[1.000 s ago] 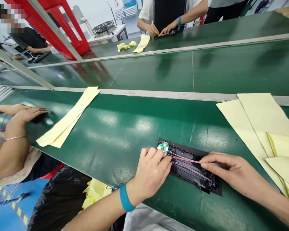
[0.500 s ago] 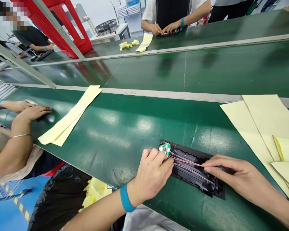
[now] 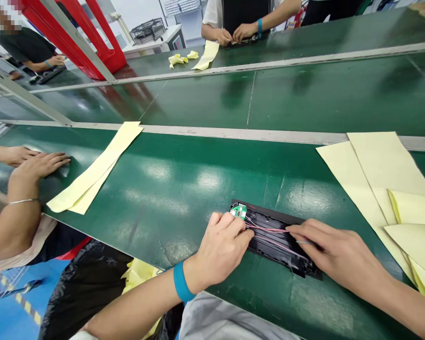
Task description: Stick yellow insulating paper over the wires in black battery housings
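A long black housing [image 3: 272, 241] lies slantwise on the green work surface. At its left end is a small green circuit board [image 3: 238, 210], from which thin red and pink wires [image 3: 269, 229] run along the housing. My left hand [image 3: 221, 250] is closed at the board end, fingertips pressed by the wires; what they grip is hidden. Over the right half of the housing, my right hand [image 3: 329, 248] pinches the red wires between thumb and finger.
Yellow paper sheets [image 3: 378, 174] lie at the right, and yellow strips [image 3: 95, 170] at the left. A neighbour's hands [image 3: 38, 163] rest at the left edge. Behind a pale rail [image 3: 212, 132] runs a green belt [image 3: 198, 104], with people working beyond.
The view has shifted slightly, so the scene sits further left. My right hand has moved a little along the wires toward my left hand, which stays at the board end.
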`<state>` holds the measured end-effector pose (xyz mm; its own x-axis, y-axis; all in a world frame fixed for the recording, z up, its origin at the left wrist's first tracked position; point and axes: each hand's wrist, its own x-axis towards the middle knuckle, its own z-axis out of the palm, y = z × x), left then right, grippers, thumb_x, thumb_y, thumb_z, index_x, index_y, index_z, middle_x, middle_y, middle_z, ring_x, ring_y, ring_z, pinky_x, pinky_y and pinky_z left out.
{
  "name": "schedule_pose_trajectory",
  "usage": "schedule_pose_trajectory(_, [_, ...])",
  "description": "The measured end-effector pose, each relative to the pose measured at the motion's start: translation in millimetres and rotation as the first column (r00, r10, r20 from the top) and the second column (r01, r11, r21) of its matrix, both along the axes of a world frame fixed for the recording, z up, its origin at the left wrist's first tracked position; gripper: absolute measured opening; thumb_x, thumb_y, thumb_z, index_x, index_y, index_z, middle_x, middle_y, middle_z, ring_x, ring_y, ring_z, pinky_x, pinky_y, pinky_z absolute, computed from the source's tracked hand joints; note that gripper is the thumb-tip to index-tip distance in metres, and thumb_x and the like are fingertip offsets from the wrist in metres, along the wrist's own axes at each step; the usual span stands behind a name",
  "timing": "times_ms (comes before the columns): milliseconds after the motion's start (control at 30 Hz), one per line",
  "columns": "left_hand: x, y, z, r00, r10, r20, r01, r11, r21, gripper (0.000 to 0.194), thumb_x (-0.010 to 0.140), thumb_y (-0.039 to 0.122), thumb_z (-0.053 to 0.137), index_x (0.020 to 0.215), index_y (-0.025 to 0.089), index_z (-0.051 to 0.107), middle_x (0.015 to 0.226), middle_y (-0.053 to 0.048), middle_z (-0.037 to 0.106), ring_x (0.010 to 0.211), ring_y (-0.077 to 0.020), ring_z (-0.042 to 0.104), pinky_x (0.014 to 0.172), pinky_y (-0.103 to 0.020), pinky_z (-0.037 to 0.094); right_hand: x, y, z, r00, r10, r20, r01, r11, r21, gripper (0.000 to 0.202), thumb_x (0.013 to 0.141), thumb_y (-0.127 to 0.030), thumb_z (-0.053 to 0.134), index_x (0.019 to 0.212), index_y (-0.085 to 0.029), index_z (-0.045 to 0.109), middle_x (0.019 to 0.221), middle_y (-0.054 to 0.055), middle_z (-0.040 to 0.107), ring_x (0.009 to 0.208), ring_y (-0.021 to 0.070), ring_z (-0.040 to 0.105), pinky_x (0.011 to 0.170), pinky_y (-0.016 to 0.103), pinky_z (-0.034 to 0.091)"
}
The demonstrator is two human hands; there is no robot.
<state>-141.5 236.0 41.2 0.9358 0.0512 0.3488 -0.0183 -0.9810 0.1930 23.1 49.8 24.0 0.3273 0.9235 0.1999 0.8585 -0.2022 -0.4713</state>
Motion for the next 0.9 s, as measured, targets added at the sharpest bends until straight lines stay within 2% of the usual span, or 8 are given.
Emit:
schedule_pose_trajectory(67, [1,2,1.8,0.997,-0.047,-0.053,0.048,0.999,0.010,0.012,0.088,0.016,0.052,0.085,0.019,0.063,0.076,0.000,0.056,0.073,-0.0148,0.041,0.065,-0.032,0.025,-2,1,3.4,0.954,0.098,0.282,-0.099,0.995,-0.011,0.028,0.090,-0.016,0.036,0.095,-0.019,0.063,0.076,0.001,0.062,0.050,0.0105,0.053,0.045,0.025,0.037])
schedule_pose_trajectory(133, [4,6,5.4,0.988,-0.111,-0.111,0.113,0.994,0.012,0.014,0.089,0.019,0.051,0.084,0.018,0.064,0.078,-0.001,0.057,0.075,-0.0155,0.041,0.066,-0.033,0.025,-3,1,6.9,0.897,0.137,0.421,-0.131,0.990,-0.043,0.030,0.088,-0.010,0.034,0.092,-0.017,0.063,0.070,0.000,0.060,0.048,0.0116,0.051,0.043,0.027,0.034])
schedule_pose_trajectory(200, [8,11,10.4,0.969,-0.184,-0.164,0.178,0.983,-0.050,0.016,0.090,0.026,0.050,0.088,0.018,0.065,0.080,-0.001,0.058,0.077,-0.0157,0.042,0.066,-0.033,0.025,-3,2,9.1,0.887,0.135,0.441,-0.124,0.991,-0.054,0.029,0.088,-0.010,0.034,0.091,-0.017,0.062,0.070,0.000,0.059,0.047,0.0116,0.050,0.043,0.027,0.033])
schedule_pose_trajectory(300, [20,21,17.8,0.956,-0.214,-0.202,0.181,0.969,-0.166,0.020,0.092,0.027,0.047,0.092,0.021,0.066,0.081,0.000,0.058,0.077,-0.0149,0.043,0.067,-0.032,0.026,-2,1,9.0,0.930,0.104,0.354,-0.091,0.994,-0.054,0.025,0.091,-0.016,0.036,0.091,-0.017,0.061,0.073,0.000,0.059,0.049,0.0101,0.053,0.044,0.026,0.033])
schedule_pose_trajectory(367, [30,25,19.9,0.951,-0.218,-0.219,0.185,0.969,-0.162,0.021,0.092,0.025,0.047,0.089,0.020,0.067,0.082,0.000,0.058,0.078,-0.0149,0.043,0.068,-0.032,0.027,-1,1,7.4,0.957,0.082,0.277,-0.070,0.996,-0.053,0.023,0.091,-0.020,0.038,0.091,-0.018,0.060,0.075,0.000,0.060,0.053,0.0092,0.055,0.045,0.025,0.034])
schedule_pose_trajectory(533, [50,17,13.3,0.900,-0.338,-0.276,0.330,0.941,-0.074,0.020,0.090,0.026,0.050,0.085,0.020,0.068,0.081,-0.001,0.057,0.081,-0.0166,0.042,0.068,-0.032,0.026,1,0,4.0,0.974,0.074,0.213,-0.068,0.997,-0.036,0.019,0.091,-0.020,0.040,0.092,-0.020,0.059,0.076,-0.001,0.059,0.055,0.0081,0.053,0.048,0.024,0.033])
schedule_pose_trajectory(733, [53,10,6.2,0.900,-0.336,-0.277,0.333,0.941,-0.056,0.023,0.092,0.024,0.046,0.079,0.017,0.063,0.075,-0.001,0.054,0.077,-0.0164,0.041,0.068,-0.033,0.027,1,-2,7.8,0.871,0.278,0.404,-0.239,0.960,-0.145,0.028,0.086,-0.004,0.035,0.095,-0.017,0.058,0.070,0.000,0.054,0.057,0.0134,0.048,0.052,0.029,0.029])
schedule_pose_trajectory(900, [54,11,6.2,0.875,-0.424,-0.233,0.451,0.889,0.077,0.016,0.090,0.013,0.045,0.080,0.015,0.058,0.073,-0.002,0.052,0.074,-0.0170,0.040,0.067,-0.033,0.026,-7,0,10.1,0.750,0.330,0.574,-0.279,0.944,-0.178,0.022,0.081,-0.001,0.041,0.083,-0.013,0.059,0.069,0.003,0.053,0.056,0.0155,0.046,0.051,0.031,0.028])
